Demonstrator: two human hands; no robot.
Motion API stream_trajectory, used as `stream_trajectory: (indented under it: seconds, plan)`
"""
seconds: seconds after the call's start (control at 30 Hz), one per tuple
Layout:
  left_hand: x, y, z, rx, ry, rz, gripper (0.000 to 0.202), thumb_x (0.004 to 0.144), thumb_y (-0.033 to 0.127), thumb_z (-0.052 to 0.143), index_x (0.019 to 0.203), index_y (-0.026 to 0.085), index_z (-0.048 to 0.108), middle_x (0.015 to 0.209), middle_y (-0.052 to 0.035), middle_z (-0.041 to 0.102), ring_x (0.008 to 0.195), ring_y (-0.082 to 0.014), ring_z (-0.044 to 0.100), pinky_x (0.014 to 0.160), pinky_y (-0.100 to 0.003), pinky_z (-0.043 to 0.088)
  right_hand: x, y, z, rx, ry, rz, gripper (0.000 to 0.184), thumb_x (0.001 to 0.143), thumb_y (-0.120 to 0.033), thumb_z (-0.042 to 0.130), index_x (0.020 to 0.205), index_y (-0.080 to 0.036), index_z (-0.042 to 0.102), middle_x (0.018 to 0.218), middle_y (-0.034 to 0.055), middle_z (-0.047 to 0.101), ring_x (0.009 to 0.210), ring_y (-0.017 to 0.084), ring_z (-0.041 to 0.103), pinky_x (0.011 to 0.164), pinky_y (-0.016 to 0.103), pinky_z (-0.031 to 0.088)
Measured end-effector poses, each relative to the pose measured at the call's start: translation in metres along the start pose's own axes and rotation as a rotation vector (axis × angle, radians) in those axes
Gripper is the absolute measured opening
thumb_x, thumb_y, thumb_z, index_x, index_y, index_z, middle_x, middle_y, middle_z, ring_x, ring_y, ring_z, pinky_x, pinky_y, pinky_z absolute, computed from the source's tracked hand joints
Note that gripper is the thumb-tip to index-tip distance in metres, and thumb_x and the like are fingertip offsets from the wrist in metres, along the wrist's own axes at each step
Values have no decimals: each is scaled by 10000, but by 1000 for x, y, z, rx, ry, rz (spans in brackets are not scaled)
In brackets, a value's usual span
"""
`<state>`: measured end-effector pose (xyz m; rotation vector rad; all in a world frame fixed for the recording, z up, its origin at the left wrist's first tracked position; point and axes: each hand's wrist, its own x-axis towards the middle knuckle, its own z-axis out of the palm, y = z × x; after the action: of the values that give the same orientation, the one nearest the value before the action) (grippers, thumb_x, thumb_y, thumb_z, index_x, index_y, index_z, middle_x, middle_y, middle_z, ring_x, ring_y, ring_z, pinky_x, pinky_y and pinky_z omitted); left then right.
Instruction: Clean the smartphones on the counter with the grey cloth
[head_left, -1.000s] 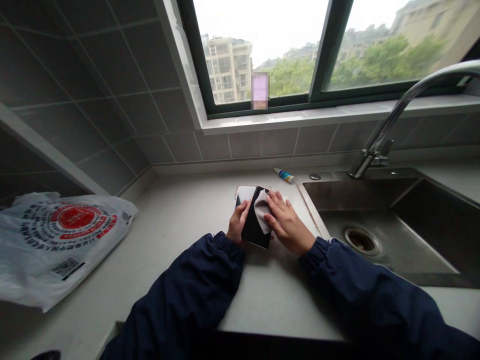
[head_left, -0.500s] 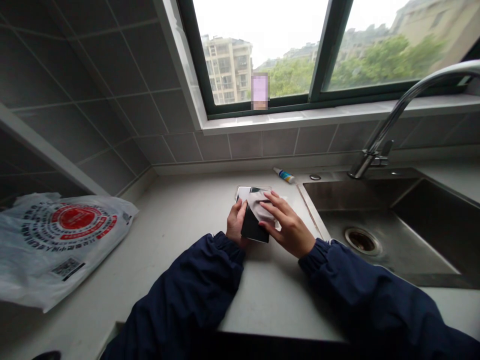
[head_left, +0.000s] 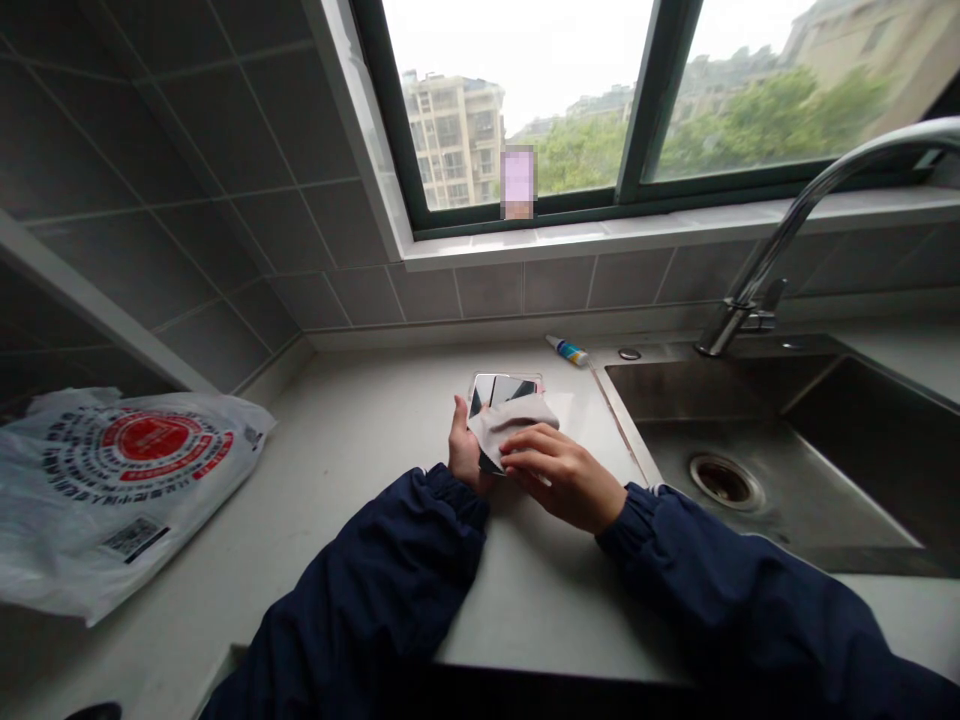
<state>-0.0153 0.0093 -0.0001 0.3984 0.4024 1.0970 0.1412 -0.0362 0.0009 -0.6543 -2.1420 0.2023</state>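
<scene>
Viewed by me through the head camera: one phone (head_left: 517, 388), dark and glossy, mid-scene over the counter (head_left: 375, 430), most of it under a cloth. One cloth (head_left: 517, 420), pale grey, creased, laid slantwise across the phone. One left hand (head_left: 463, 445), thumb raised by the phone's left edge, fingers hidden beneath; I cannot tell how firmly they clasp. One right hand (head_left: 566, 478), fingers bent and gathered on the cloth's near edge. One glossy panel (head_left: 484, 385), just left of the phone; I cannot tell whether it is separate. Further: a tube (head_left: 568, 350), far side, left of the sink (head_left: 825, 562); a tap (head_left: 724, 328) behind the sink; a printed plastic bag (head_left: 142, 500), far left. Handling note, my judgement: smooth the cloth flat beneath the fingertips, press lightly and evenly, support the phone from below, and hold the thumb off the glossy face.
</scene>
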Motion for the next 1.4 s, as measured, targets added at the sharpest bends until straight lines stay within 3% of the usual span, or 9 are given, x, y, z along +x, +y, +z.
stream_trajectory:
  seconds: [0.13, 0.33, 0.5, 0.6, 0.8, 1.03, 1.23, 1.4]
  plan:
    - [-1, 1, -3, 23, 19, -3, 926, 962, 813, 291, 1462, 80, 558, 1070, -195, 757, 930, -306, 744, 942, -449, 564, -1, -9, 1, 111, -18, -34, 228, 1029, -182, 568, 1184, -231, 727, 1094, 111, 764, 1005, 230, 721, 843, 383, 639]
    - [-6, 3, 0, 8, 3, -58, 973, 963, 819, 251, 1568, 80, 435, 1251, -242, 708, 1128, -348, 715, 1047, -511, 525, -3, -3, 3, 30, 143, 84, 245, 1031, -208, 595, 1239, -229, 724, 1133, 124, 758, 1066, 249, 721, 920, 430, 637]
    - [-7, 3, 6, -6, 51, -68, 954, 971, 806, 214, 1596, 110, 402, 1206, -216, 713, 1110, -342, 721, 1080, -517, 507, -7, 5, 8, -74, -61, 92, 412, 1002, -292, 668, 1398, -176, 667, 1467, 196, 635, 1392, 334, 594, 1137, 538, 546]
    - [-8, 3, 7, -15, 58, -41, 945, 963, 816, 235, 1587, 130, 422, 1116, -178, 728, 1036, -312, 738, 1082, -486, 507, -9, 7, 9, -64, -86, 109, 476, 1020, -293, 644, 1474, -152, 611, 1562, 210, 555, 1487, 328, 502, 1207, 528, 480]
    - [-10, 2, 10, -65, 35, -84, 904, 978, 798, 212, 1571, 160, 454, 1185, -180, 718, 1132, -326, 714, 1092, -512, 506, -10, 8, 10, -38, -47, 119, 414, 1057, -281, 580, 1456, -187, 640, 1577, 168, 551, 1499, 289, 489, 1216, 486, 477]
    - [-7, 2, 8, -68, 14, -94, 918, 977, 798, 224, 1538, 126, 504, 1261, -214, 709, 1235, -357, 675, 1118, -537, 490, -10, 10, 10, -64, -101, 115, 495, 1056, -301, 589, 1538, -192, 558, 1591, 153, 532, 1518, 297, 453, 1230, 505, 455]
    - [-3, 3, 0, -40, 43, -16, 959, 959, 813, 292, 1551, 80, 469, 1234, -228, 716, 1176, -343, 704, 1137, -503, 474, -10, 17, 8, -129, -141, 127, 478, 1060, -292, 570, 1517, -155, 579, 1582, 175, 533, 1502, 311, 476, 1229, 518, 450]
    - [-5, 7, 1, -33, 83, 31, 935, 959, 803, 316, 1557, 102, 471, 1207, -217, 728, 1154, -351, 712, 1125, -525, 482, -9, 18, 7, -179, -166, 109, 457, 1071, -242, 514, 1511, -138, 578, 1580, 178, 536, 1505, 304, 473, 1223, 524, 458]
